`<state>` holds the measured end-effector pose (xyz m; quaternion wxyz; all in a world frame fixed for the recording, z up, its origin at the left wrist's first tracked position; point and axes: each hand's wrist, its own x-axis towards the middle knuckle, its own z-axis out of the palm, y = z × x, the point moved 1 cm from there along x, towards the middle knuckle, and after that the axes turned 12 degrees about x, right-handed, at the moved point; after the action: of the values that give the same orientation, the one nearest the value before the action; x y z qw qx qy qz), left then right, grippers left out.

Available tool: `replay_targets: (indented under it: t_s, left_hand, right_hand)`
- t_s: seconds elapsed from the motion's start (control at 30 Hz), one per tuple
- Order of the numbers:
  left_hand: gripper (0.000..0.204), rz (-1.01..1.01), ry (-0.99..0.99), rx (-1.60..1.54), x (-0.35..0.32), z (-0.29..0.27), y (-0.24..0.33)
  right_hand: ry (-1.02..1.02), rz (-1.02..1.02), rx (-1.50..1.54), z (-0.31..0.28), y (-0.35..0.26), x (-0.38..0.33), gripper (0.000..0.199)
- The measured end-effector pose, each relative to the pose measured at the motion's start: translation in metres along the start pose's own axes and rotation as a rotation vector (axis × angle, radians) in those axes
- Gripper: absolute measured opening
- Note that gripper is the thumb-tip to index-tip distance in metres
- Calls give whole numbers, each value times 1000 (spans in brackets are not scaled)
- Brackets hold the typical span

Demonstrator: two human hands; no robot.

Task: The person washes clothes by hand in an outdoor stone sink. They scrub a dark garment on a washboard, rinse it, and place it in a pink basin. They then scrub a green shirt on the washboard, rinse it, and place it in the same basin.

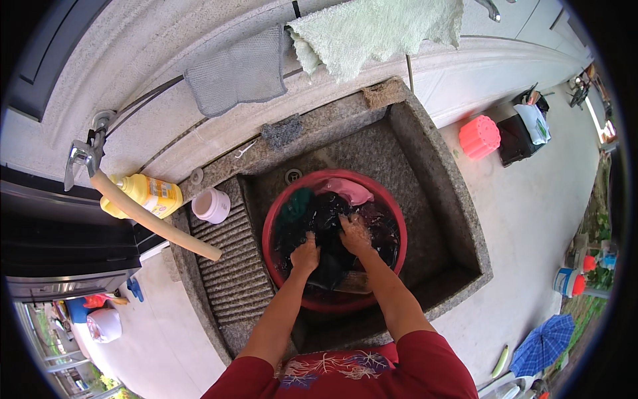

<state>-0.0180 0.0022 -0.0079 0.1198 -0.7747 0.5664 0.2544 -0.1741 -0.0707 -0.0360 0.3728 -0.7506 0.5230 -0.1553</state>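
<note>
A red basin (401, 229) of water and wet laundry stands in a grey stone sink (458, 193). Both my hands reach into it, close together over a dark garment (325, 209). My left hand (306, 254) is closed on the garment's near left part. My right hand (355, 233) grips it a little farther off, its fingers partly hidden by wet cloth and water. A pink cloth (350, 191) lies at the basin's far side and a green cloth (297, 204) at its far left. Near my right forearm, a brown wood-like block (352, 282) shows in the water.
Left of the basin is a ridged washboard (229, 269), with a white tub (211, 205) and a yellow bottle (158, 194) behind it. A tan hose (156, 221) hangs from the tap (83, 156) over the ridges. A grey scrubber (282, 132) and brown brush (383, 94) sit on the back ledge.
</note>
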Motion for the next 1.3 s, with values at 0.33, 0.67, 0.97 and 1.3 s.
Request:
replay_targets:
  t_s: [0.33, 0.67, 0.97, 1.3]
  left_hand:
    - [28, -238, -179, -2171, -23, -55, 0]
    - [40, 243, -292, -2144, -4, -16, -25]
    - [40, 35, -232, -1980, -41, -37, -1]
    - [47, -93, -95, -1712, -110, -85, 29]
  right_hand:
    - [269, -50, 970, -53, -104, -22, 31]
    - [402, -196, 481, -33, -183, -44, 29]
    - [426, -127, 484, -59, -190, -62, 24]
    - [576, -146, 107, -102, -90, -31, 28]
